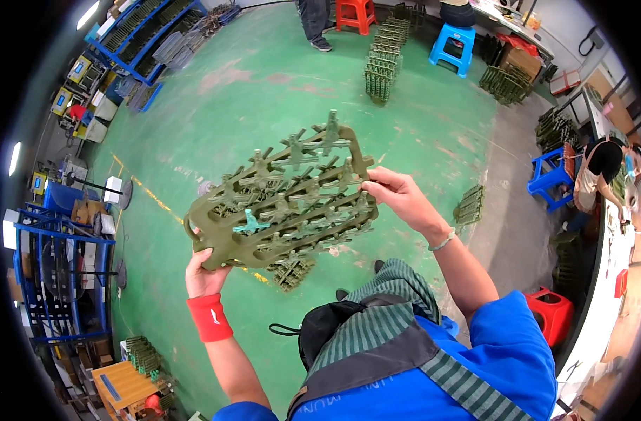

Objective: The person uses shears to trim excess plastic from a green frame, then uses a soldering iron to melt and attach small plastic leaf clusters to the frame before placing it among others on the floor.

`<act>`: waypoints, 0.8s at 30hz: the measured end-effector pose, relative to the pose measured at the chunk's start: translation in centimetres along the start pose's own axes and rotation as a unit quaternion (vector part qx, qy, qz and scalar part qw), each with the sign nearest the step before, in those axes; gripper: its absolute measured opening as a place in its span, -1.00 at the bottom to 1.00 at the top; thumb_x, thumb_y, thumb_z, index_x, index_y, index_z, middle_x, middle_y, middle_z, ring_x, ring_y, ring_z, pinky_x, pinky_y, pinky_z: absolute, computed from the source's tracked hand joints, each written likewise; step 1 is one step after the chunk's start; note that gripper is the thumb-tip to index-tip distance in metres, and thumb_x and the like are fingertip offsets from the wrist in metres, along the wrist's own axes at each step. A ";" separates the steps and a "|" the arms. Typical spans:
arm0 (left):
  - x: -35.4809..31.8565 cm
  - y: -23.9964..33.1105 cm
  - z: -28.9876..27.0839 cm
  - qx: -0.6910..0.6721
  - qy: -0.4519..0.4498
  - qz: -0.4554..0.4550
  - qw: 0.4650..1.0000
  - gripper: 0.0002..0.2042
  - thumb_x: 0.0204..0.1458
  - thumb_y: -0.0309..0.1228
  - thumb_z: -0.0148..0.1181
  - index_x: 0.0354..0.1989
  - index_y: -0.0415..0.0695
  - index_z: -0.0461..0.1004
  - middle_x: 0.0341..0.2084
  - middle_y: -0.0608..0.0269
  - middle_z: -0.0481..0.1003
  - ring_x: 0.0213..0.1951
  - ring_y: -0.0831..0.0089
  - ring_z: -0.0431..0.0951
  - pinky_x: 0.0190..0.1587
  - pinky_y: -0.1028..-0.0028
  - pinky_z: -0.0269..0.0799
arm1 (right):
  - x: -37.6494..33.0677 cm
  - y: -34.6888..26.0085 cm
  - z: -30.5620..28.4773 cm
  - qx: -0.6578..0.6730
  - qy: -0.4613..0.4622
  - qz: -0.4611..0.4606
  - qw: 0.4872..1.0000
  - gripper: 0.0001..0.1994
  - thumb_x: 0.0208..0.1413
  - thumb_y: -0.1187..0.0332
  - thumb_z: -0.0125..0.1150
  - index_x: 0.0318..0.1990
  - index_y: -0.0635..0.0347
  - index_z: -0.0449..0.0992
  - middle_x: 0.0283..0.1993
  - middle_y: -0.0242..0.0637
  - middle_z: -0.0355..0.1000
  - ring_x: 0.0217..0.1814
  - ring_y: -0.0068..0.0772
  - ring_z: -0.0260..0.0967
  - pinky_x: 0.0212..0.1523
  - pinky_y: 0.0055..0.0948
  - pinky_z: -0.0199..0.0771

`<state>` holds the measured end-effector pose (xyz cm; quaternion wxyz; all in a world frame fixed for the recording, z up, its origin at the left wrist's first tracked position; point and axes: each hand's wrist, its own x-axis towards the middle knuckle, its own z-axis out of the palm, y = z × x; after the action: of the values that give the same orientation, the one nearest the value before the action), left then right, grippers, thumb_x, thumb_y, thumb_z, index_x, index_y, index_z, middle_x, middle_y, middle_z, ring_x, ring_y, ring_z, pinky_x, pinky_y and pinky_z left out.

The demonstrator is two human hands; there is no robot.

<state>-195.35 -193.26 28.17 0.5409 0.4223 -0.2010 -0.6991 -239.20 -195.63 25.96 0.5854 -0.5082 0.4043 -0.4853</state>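
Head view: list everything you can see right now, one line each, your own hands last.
Moulded rack: one, olive green, held up at centre.
Rack stacks: several, olive, on green floor at top and right.
Blue stools: two, top and right.
Red stools: two, top and lower right.
Blue shelving: left side.
Seated person: one, right edge.
Standing person: one, top, legs only.
Left hand: red wristband, grip on rack's lower left corner.
Right hand: pale bracelet, grip on rack's right edge.
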 end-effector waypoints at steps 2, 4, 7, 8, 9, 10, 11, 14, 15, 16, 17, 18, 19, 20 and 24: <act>0.3 -0.1 -0.7 -0.004 0.001 -0.009 1.000 -0.38 0.00 -0.44 0.08 0.33 0.16 0.20 0.27 0.23 0.25 0.28 0.11 0.22 0.26 -0.13 0.05 | -0.1 -0.5 0.1 -0.005 -0.003 0.002 1.000 -0.69 0.29 0.34 0.13 0.07 0.36 0.50 -0.17 -0.49 0.36 -0.15 -0.68 0.24 -0.11 -0.61 0.29; 0.7 -0.2 -1.0 -0.006 0.002 -0.018 1.000 -0.39 0.01 -0.43 0.08 0.32 0.15 0.22 0.26 0.22 0.27 0.28 0.12 0.23 0.26 -0.13 0.05 | -0.1 -0.5 0.2 -0.009 -0.005 0.004 1.000 -0.69 0.29 0.33 0.14 0.07 0.35 0.50 -0.16 -0.48 0.38 -0.14 -0.68 0.26 -0.10 -0.60 0.30; 1.1 -0.3 -1.5 -0.009 0.008 -0.024 1.000 -0.42 0.01 -0.42 0.09 0.30 0.09 0.24 0.22 0.19 0.31 0.27 0.12 0.24 0.25 -0.14 0.06 | -0.1 0.1 0.5 0.003 0.005 0.001 1.000 -0.69 0.28 0.32 0.15 0.07 0.34 0.51 -0.16 -0.46 0.42 -0.12 -0.66 0.29 -0.09 -0.58 0.33; 1.4 -0.4 -1.8 -0.026 0.013 -0.027 0.999 -0.42 0.01 -0.42 0.09 0.30 0.05 0.25 0.21 0.18 0.33 0.27 0.11 0.24 0.25 -0.14 0.05 | -0.1 0.2 0.6 -0.001 0.006 -0.005 1.000 -0.69 0.27 0.32 0.16 0.06 0.34 0.51 -0.16 -0.45 0.43 -0.12 -0.65 0.30 -0.10 -0.57 0.35; 1.5 -0.6 -2.2 -0.045 0.019 -0.030 0.998 -0.42 0.00 -0.42 0.08 0.29 0.02 0.25 0.20 0.16 0.34 0.27 0.11 0.25 0.25 -0.14 0.05 | 0.0 0.3 0.7 -0.006 0.006 -0.010 1.000 -0.69 0.26 0.32 0.18 0.06 0.35 0.52 -0.17 -0.45 0.44 -0.13 -0.65 0.32 -0.10 -0.57 0.36; 1.6 -0.9 -2.6 -0.044 0.019 -0.030 0.998 -0.42 0.00 -0.42 0.08 0.29 0.02 0.25 0.20 0.16 0.34 0.27 0.11 0.25 0.25 -0.14 0.05 | 0.0 0.2 0.7 -0.005 0.007 -0.010 1.000 -0.69 0.26 0.32 0.18 0.06 0.35 0.52 -0.17 -0.45 0.44 -0.13 -0.65 0.32 -0.10 -0.57 0.36; 1.7 -1.1 -3.0 -0.038 0.014 -0.026 0.999 -0.47 0.02 -0.37 0.10 0.25 -0.03 0.28 0.18 0.15 0.37 0.24 0.10 0.27 0.25 -0.14 0.05 | 0.0 0.0 0.8 -0.021 0.007 -0.009 1.000 -0.68 0.26 0.32 0.18 0.06 0.34 0.52 -0.19 -0.45 0.45 -0.15 -0.65 0.32 -0.11 -0.57 0.37; 1.3 -1.6 -2.3 -0.024 0.007 -0.031 0.999 -0.50 0.09 -0.29 0.11 0.24 -0.08 0.29 0.18 0.14 0.37 0.22 0.10 0.30 0.24 -0.12 0.11 | 0.1 -0.6 1.0 -0.016 0.007 -0.001 1.000 -0.68 0.25 0.32 0.19 0.06 0.33 0.52 -0.22 -0.44 0.46 -0.18 -0.65 0.33 -0.13 -0.57 0.38; 1.2 -1.9 -1.6 -0.018 0.005 -0.037 0.999 -0.49 0.14 -0.25 0.11 0.26 -0.07 0.25 0.20 0.14 0.35 0.23 0.10 0.30 0.22 -0.10 0.18 | 0.2 -0.8 1.0 0.004 0.004 0.005 1.000 -0.69 0.25 0.33 0.19 0.06 0.32 0.52 -0.23 -0.44 0.47 -0.19 -0.66 0.33 -0.14 -0.57 0.39; 1.1 -2.2 -1.0 -0.017 0.004 -0.038 0.999 -0.49 0.14 -0.25 0.11 0.26 -0.07 0.25 0.20 0.14 0.35 0.23 0.10 0.30 0.22 -0.10 0.18 | 0.2 -1.1 1.1 0.004 0.005 0.005 1.000 -0.69 0.25 0.33 0.19 0.06 0.32 0.52 -0.23 -0.44 0.47 -0.19 -0.66 0.33 -0.14 -0.57 0.39; 1.0 -2.6 -0.2 -0.013 0.019 -0.021 1.000 -0.50 0.15 -0.21 0.11 0.25 -0.08 0.27 0.17 0.15 0.37 0.20 0.12 0.34 0.20 -0.05 0.23 | 0.3 -1.3 1.1 0.006 0.010 0.009 1.000 -0.71 0.24 0.34 0.20 0.04 0.32 0.53 -0.24 -0.43 0.48 -0.19 -0.66 0.33 -0.14 -0.57 0.39; 0.8 -2.9 0.3 -0.008 0.035 -0.002 0.999 -0.51 0.17 -0.16 0.11 0.23 -0.09 0.29 0.15 0.15 0.40 0.17 0.14 0.37 0.18 0.00 0.29 | 0.3 -1.5 1.2 0.010 0.014 0.012 1.000 -0.73 0.24 0.35 0.20 0.01 0.32 0.54 -0.24 -0.42 0.49 -0.19 -0.66 0.34 -0.14 -0.57 0.40; 0.7 -3.2 0.5 -0.007 0.035 -0.001 0.999 -0.51 0.17 -0.16 0.11 0.23 -0.09 0.29 0.15 0.15 0.40 0.17 0.14 0.37 0.18 0.00 0.29 | 0.3 -1.6 1.3 0.011 0.013 0.011 1.000 -0.73 0.24 0.35 0.20 0.01 0.32 0.54 -0.24 -0.42 0.49 -0.19 -0.66 0.34 -0.14 -0.57 0.40; 0.6 -3.5 0.6 -0.005 0.062 0.034 0.998 -0.53 0.17 -0.16 0.11 0.21 -0.10 0.32 0.12 0.17 0.43 0.15 0.17 0.40 0.16 0.06 0.32 | 0.3 -1.6 1.4 0.015 0.015 0.019 1.000 -0.75 0.25 0.39 0.18 0.01 0.32 0.54 -0.14 -0.41 0.49 -0.10 -0.65 0.37 -0.04 -0.56 0.41; 0.2 -4.2 1.0 -0.024 0.095 0.082 0.992 -0.59 0.17 -0.17 0.08 0.13 -0.12 0.39 0.02 0.23 0.50 0.07 0.24 0.47 0.10 0.17 0.37 | 0.0 -2.3 2.2 0.043 0.068 -0.029 0.996 -0.81 0.21 0.47 0.18 -0.04 0.26 0.56 -0.14 -0.40 0.48 -0.11 -0.61 0.40 -0.03 -0.57 0.41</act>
<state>-198.66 -192.17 25.59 0.6233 0.4556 -0.1657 -0.6136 -237.47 -195.20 28.58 0.5637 -0.4603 0.4072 -0.5518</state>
